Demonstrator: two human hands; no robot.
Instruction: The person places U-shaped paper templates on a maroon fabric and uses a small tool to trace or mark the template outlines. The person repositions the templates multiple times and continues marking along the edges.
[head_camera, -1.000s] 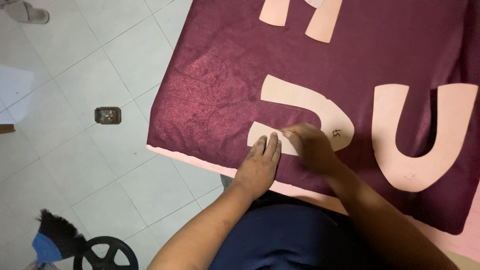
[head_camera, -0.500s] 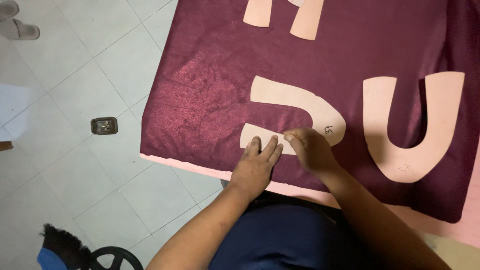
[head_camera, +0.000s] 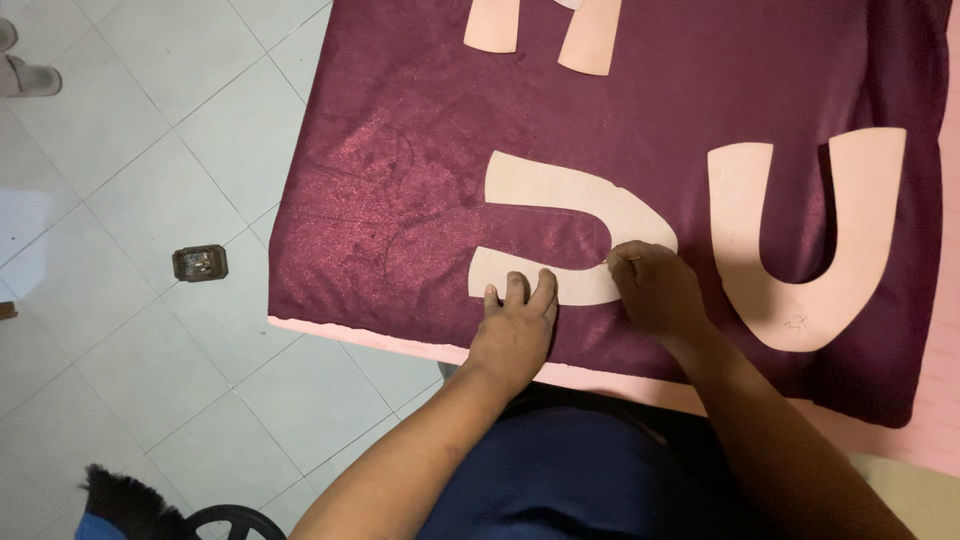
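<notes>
**Both hands on the pale U-shaped pattern piece**

So there's a dark maroon shimmery fabric spread flat over a pink board, and a pale beige U-shaped card pattern piece lies on it on its side, with the open end facing the fabric's left edge. The left hand is flat, palm down, fingers loosely together, pressing on the lower arm of that pattern piece near the fabric's front edge. The right hand sits just to the right of it at the curved end of the same piece, fingers bunched together. It looks like they pinch something thin, too small to make out.

Further right on the fabric is a second beige U-shaped pattern piece, upright and well apart from both hands. Two more beige pieces poke in at the fabric's far edge. Off the fabric's left side, on the white tiled floor, there's a small dark boxy object.
</notes>
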